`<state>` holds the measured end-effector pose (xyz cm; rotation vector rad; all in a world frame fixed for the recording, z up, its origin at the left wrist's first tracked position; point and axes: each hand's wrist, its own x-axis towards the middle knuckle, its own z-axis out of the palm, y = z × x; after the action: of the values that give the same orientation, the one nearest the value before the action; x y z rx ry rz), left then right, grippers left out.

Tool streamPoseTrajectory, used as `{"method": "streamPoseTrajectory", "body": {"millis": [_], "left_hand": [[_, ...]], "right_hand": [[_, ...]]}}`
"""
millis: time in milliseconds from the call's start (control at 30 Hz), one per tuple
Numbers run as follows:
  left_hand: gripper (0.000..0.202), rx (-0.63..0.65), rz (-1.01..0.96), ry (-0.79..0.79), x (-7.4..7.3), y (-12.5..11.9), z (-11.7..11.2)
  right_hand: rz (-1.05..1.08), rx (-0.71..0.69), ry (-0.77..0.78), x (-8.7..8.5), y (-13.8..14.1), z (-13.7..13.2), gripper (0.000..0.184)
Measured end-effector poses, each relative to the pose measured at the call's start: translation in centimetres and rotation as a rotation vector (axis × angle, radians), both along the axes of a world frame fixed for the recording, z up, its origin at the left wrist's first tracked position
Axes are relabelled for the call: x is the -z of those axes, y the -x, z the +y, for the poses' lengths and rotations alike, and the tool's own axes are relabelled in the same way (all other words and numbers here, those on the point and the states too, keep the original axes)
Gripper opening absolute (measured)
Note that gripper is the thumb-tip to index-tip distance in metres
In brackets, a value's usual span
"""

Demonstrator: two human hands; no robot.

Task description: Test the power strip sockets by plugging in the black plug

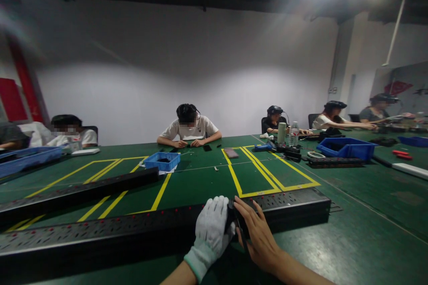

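- Head view: a pale wall (217, 62) stands behind the whole scene.
- Before it spreads the green bench (361, 240), marked out with yellow tape (301, 186).
- Nearest the wearer lies a long black bar (160, 229), slotted and dotted with red along its top, running from the left edge of the view to just beyond the hands.
- Behind it, at an angle, rests a second bar (133, 180), also dark.
- Across the bench a co-worker in a white shirt (202, 129) bends over both hands; other people sit to either side.
- Two blue bins are on the bench, the left bin (33, 167) near the view's edge, the right bin (357, 151) beside dark parts.
- The bare right hand (259, 234) has its fingers extended over the near side of the long black bar.
- The left hand (212, 227), in a white glove, sits just beside it, fingers close together.
- A small blue tray (152, 163) holds dark bits, with paper under it.
- Between the two hands, at the long black bar, is a dark piece (232, 209), mostly hidden; whether either grip pinches it, I cannot tell.
- Smallest are some red pieces (402, 156) near the right bin.
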<state>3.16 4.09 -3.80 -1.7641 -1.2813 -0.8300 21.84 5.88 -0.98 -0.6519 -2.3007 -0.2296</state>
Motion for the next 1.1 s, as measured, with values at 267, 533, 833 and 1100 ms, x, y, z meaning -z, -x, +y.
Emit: {"method": "streamPoseTrajectory", "body": {"millis": [267, 533, 833, 1100], "left_hand": [[0.054, -0.001, 0.019, 0.021, 0.1, 0.3, 0.1], [0.053, -0.002, -0.007, 0.001, 0.0, 0.0, 0.1], [0.050, -0.002, 0.076, -0.055, -0.5, 0.8, -0.3], [0.049, 0.001, 0.251, -0.089, -1.8, 3.7, -2.1]], "right_hand": [[0.013, 0.024, 0.005, 0.4, -0.1, 0.2, 0.069], [-0.035, 0.013, -0.044, -0.9, -0.4, 0.5, 0.050], [-0.028, -0.105, -0.095, -4.7, 0.5, 4.9, 0.015], [0.009, -0.078, -0.131, -4.6, 1.0, 5.2, 0.016]]}}
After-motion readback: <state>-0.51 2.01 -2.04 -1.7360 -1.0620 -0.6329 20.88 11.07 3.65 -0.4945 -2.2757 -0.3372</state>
